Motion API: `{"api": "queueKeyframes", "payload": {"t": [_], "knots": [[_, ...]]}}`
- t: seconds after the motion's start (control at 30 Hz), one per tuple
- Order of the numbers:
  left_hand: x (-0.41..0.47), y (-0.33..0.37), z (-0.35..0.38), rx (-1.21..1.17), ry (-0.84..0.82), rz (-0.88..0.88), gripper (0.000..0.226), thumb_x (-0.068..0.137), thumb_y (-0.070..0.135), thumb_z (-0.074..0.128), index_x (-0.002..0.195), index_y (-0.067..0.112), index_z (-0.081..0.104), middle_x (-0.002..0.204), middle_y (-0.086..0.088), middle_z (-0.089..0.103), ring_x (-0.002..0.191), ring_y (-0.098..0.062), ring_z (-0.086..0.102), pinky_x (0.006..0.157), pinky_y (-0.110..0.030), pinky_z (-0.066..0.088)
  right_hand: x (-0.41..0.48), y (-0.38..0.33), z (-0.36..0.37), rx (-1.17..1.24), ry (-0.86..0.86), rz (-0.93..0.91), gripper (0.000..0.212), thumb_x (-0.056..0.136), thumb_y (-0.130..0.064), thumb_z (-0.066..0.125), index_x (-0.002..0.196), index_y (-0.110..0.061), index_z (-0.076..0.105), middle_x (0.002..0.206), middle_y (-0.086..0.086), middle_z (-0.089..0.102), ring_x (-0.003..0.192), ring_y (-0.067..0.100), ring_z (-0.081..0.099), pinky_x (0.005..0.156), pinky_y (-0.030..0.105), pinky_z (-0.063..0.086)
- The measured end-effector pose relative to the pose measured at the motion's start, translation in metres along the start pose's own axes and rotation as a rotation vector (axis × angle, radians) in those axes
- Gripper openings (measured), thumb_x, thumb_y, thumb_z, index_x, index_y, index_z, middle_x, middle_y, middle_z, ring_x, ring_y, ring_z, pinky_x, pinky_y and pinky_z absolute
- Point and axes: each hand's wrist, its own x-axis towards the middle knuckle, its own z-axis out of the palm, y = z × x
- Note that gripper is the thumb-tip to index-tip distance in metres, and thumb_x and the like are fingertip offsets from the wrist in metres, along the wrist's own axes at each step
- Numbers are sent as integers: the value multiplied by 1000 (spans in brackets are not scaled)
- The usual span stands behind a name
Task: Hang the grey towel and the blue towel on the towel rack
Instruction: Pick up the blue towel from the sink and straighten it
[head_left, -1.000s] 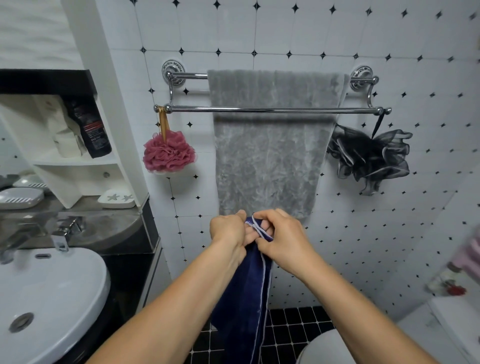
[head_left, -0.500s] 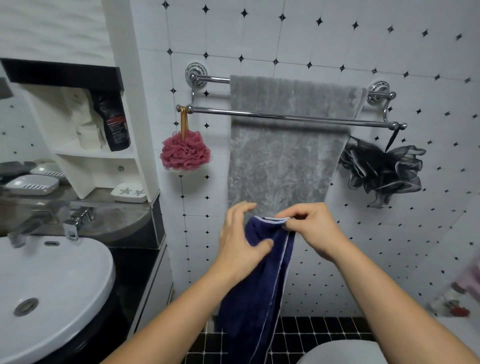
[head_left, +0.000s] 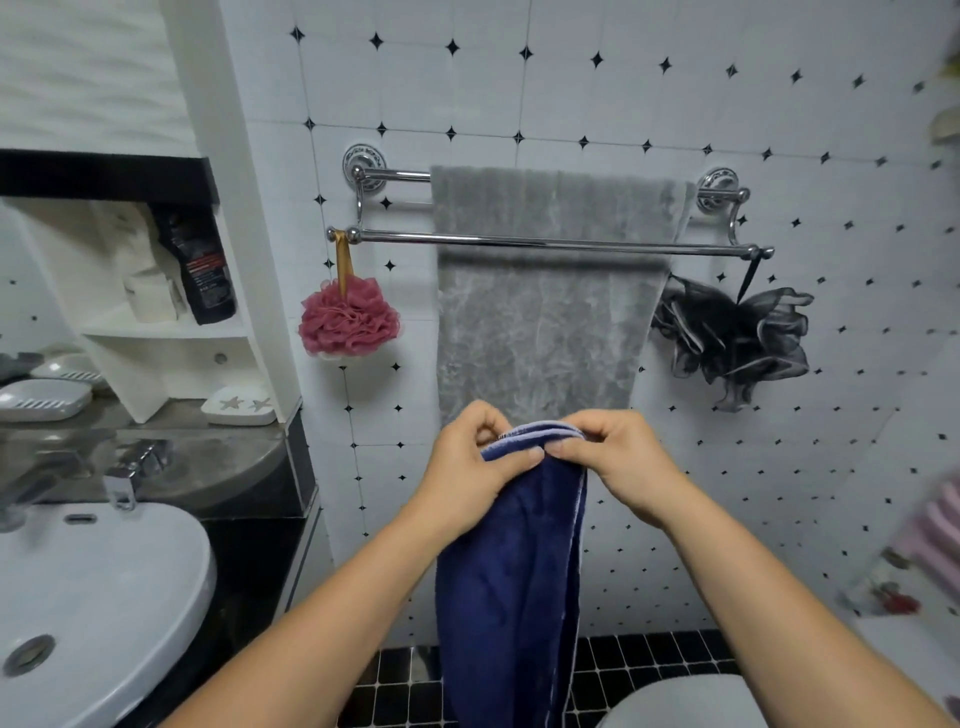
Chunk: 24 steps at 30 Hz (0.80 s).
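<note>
The blue towel (head_left: 511, 597) is nearest the camera. It hangs in a long dark fold at 6 o'clock of the view, with its lower end running out of frame, so it is not yet on the rack. It is deep navy, with pale lilac trim along the top hem and down the right-hand edge. The cloth looks thick and soft and is doubled lengthwise, so it will likely need spreading before it drapes evenly.

The left hand (head_left: 467, 462) pinches the top hem at its 9 o'clock end, and the right hand (head_left: 623, 462) pinches it at the 3 o'clock end. The fingers (head_left: 524, 457) of both hands are curled and clamped on the trim, with the thumbs almost meeting in the middle.

Beyond the hands, at 12 o'clock, the grey towel (head_left: 545, 332) is draped over the rear bar of the towel rack (head_left: 519, 242). It lies flat and fairly square, and its lower edge sits just behind the knuckles, so half the task looks done.

The front bar crosses in front of the grey towel and carries no towel, and I judge that is where the blue one belongs. What is left is to lift it, spread the hem and lay it over that bar. A pink pouf (head_left: 349, 319) hangs at the rack's 9 o'clock end and a black pouf (head_left: 737, 338) at its 3 o'clock end.
</note>
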Motion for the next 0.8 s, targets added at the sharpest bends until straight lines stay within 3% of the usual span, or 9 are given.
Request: {"api": "queueKeyframes", "payload": {"t": [0.1, 0.2, 0.27, 0.4, 0.57, 0.67, 0.73, 0.8], "knots": [[-15, 1, -10, -43, -53, 32, 32, 73, 31, 76, 85, 33, 47, 81, -14, 59, 71, -15, 55, 66, -37, 49, 4, -6, -4, 61, -10, -10, 23, 82, -3, 70, 79, -23, 79, 76, 0, 76, 71, 10, 69, 67, 23, 55], [-35, -9, -19, 31, -77, 40, 31, 73, 33, 77, 84, 32, 48, 78, 9, 59, 69, -8, 54, 65, -23, 48, 9, -12, -5, 92, -17, -51, 23, 83, -2, 69, 81, -23, 79, 77, -2, 77, 72, 8, 69, 67, 20, 54], [-51, -23, -24, 54, -112, -9, 28, 71, 35, 79, 85, 31, 55, 78, 15, 62, 71, -5, 57, 68, -22, 50, 12, -15, -4, 82, -26, -82, 28, 83, 0, 68, 80, -25, 80, 76, -6, 76, 71, 5, 68, 66, 17, 52], [-83, -63, -47, 76, -241, -185, 33, 68, 36, 83, 88, 11, 72, 95, -7, 71, 87, -13, 66, 83, -43, 55, 19, -19, -7, 83, 19, -109, 37, 83, 5, 65, 77, -28, 80, 71, -10, 75, 68, 1, 65, 65, 15, 51], [-120, -109, -76, 156, -470, -510, 20, 69, 22, 82, 87, 17, 76, 92, 4, 77, 89, -13, 71, 92, -40, 54, 24, -23, -24, 89, 128, -111, 32, 85, 1, 64, 76, -26, 80, 69, -10, 73, 67, 3, 63, 61, 17, 51], [-116, -110, -98, 231, -431, -536, 15, 71, 33, 81, 72, 19, 75, 72, 8, 70, 71, -8, 65, 76, -29, 54, 24, -12, -29, 13, 123, -65, 29, 84, 0, 66, 75, -23, 79, 71, -10, 75, 66, 1, 65, 61, 15, 51], [-104, -105, -116, 259, -307, -479, 24, 76, 36, 79, 65, 14, 74, 65, 9, 64, 64, -9, 59, 66, -24, 45, 22, 0, -35, -15, 150, -12, 24, 85, -2, 67, 78, -22, 78, 72, -8, 76, 67, 2, 66, 64, 18, 51], [-86, -95, -133, 292, -130, -382, 23, 78, 24, 79, 60, 12, 74, 65, 7, 68, 66, -13, 63, 66, -22, 46, 20, 13, -47, -70, 164, 59, 17, 85, -6, 69, 82, -20, 78, 75, -6, 77, 68, 4, 66, 69, 24, 50]]}}
